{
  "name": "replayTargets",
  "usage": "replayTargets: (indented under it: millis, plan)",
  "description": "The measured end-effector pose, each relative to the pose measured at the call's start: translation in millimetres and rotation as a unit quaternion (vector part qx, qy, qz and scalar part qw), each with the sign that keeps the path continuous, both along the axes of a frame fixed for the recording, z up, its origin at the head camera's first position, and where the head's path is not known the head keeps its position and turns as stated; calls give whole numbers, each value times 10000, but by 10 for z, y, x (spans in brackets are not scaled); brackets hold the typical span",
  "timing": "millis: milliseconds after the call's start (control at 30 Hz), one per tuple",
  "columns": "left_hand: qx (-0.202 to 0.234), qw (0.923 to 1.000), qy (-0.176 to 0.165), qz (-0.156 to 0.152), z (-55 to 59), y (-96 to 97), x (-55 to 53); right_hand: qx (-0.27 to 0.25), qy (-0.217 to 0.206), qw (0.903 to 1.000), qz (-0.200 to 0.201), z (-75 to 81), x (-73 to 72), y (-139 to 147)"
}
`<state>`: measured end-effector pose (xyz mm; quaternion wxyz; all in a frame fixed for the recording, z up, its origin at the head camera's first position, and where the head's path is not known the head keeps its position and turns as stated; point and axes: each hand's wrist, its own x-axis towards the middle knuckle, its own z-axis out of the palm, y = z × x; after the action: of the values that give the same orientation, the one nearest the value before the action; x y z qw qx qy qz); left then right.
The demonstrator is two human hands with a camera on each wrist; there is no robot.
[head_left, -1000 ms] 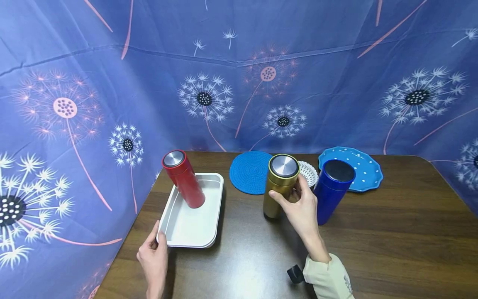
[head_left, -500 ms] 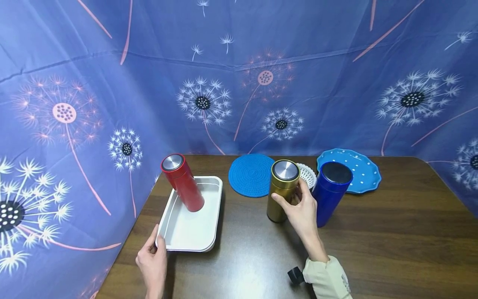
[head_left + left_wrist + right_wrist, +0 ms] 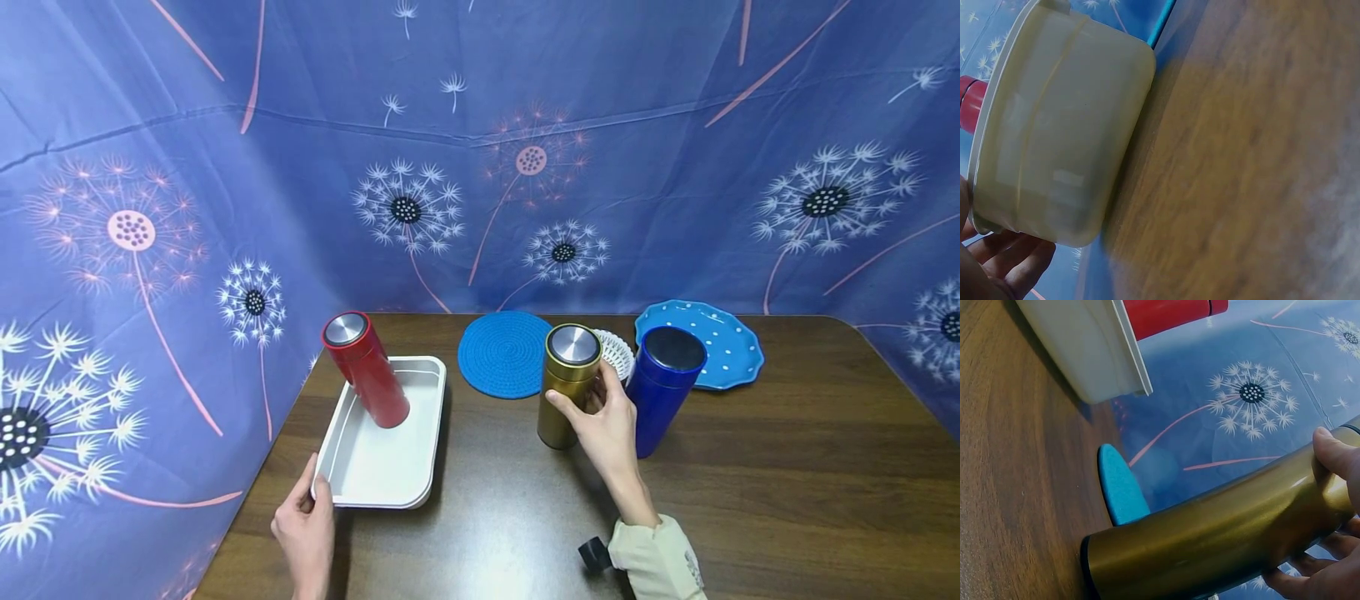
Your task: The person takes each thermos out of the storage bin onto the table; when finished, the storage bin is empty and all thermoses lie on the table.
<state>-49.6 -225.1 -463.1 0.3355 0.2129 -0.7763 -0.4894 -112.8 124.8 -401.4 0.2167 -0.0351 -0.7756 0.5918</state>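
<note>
My left hand [image 3: 303,529] pinches the rim of a white rectangular tub [image 3: 382,471] at its near left corner; fingers show under that rim in the left wrist view. Inside the tub stands a red thermos flask [image 3: 375,379] with a silver-topped lid. My right hand [image 3: 609,429] grips the upper part of a gold thermos flask [image 3: 555,417], thumb on the near side. The gold flask is upright, and its base meets the tabletop in the right wrist view. Just right of this hand stands a blue thermos flask [image 3: 660,400] with a dark lid top, partly hidden by the hand.
A round blue woven mat [image 3: 498,354] lies behind the gold flask. A small white openwork basket [image 3: 617,354] shows partly between the flasks. A blue scalloped dish with white dots [image 3: 731,350] lies at the back right. Dandelion-print cloth [image 3: 465,208] hangs behind the wooden table [image 3: 787,467].
The gold flask has shifted slightly to the right with my right hand on it. My left hand keeps its hold on the tub. The head view has tilted a little upward.
</note>
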Motion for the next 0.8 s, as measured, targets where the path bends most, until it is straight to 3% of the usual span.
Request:
replayTargets:
  millis: [633,800]
  plan:
    - [-121,9999,90,0,-32,-15,-34,249,-73,9996,121,-23,-22,-17]
    - [-84,9999,98,1,-49,-18,-37,443,87,9989,116,-42,4,-33]
